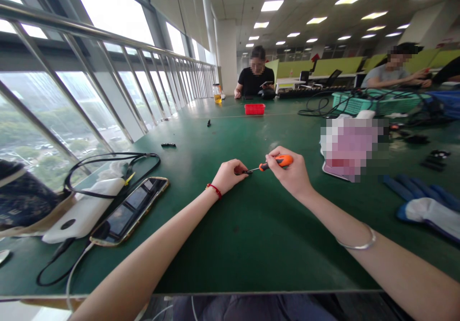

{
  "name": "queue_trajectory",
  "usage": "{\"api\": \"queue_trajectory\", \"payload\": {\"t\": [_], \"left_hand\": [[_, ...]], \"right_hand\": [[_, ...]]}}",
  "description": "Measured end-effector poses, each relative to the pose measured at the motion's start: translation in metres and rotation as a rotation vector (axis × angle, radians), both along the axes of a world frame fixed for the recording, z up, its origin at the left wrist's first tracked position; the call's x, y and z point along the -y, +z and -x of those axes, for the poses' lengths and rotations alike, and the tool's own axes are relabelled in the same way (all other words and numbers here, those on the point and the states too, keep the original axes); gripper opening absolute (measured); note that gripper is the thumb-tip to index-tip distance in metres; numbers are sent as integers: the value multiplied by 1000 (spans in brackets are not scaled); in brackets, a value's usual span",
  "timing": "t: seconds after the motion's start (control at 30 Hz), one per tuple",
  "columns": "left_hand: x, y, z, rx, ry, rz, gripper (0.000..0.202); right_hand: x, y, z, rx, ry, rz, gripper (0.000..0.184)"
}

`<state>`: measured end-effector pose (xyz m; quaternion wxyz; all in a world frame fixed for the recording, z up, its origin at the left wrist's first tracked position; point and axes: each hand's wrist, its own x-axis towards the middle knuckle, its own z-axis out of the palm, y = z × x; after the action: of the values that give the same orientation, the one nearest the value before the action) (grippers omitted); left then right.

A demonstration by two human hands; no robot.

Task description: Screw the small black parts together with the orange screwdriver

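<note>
Gripping orange-black screwdriver (264,166), right hand (287,176) curls closed; left hand (230,175) pinches black part (248,172); screwdriver points left, long axis dipping slightly.

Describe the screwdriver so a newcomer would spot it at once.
Find the green table, then the right hand over it. The screwdriver is in that hand, its shaft pointing toward the left hand. Unlike the red basket farther back, it has an orange-and-black handle.

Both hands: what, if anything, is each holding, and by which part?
The right hand holds a screwdriver by its orange-and-black handle. The left hand pinches a small dark piece; which part it grips is too small to tell.
</note>
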<state>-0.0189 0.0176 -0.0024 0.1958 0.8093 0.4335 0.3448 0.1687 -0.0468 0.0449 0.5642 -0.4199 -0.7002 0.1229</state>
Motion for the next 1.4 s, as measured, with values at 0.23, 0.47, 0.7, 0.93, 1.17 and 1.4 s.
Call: {"api": "queue_trajectory", "payload": {"t": [0.23,0.47,0.7,0.93,1.17,1.4], "left_hand": [[0,0,0,9,-15,-3,10],[-1,0,0,13,0,2,13],[0,1,-1,24,31,39,11],[4,3,-5,18,75,22,8],[7,2,-8,25,96,34,8],[8,2,-8,22,88,15,8]], "right_hand": [[1,0,1,15,-23,34,24],[3,0,2,6,-54,17,18],[6,0,5,52,-40,66,18],[6,0,5,-8,-53,5,31],[7,1,7,-4,-10,90,20],[3,-3,5,-18,-92,12,35]]}}
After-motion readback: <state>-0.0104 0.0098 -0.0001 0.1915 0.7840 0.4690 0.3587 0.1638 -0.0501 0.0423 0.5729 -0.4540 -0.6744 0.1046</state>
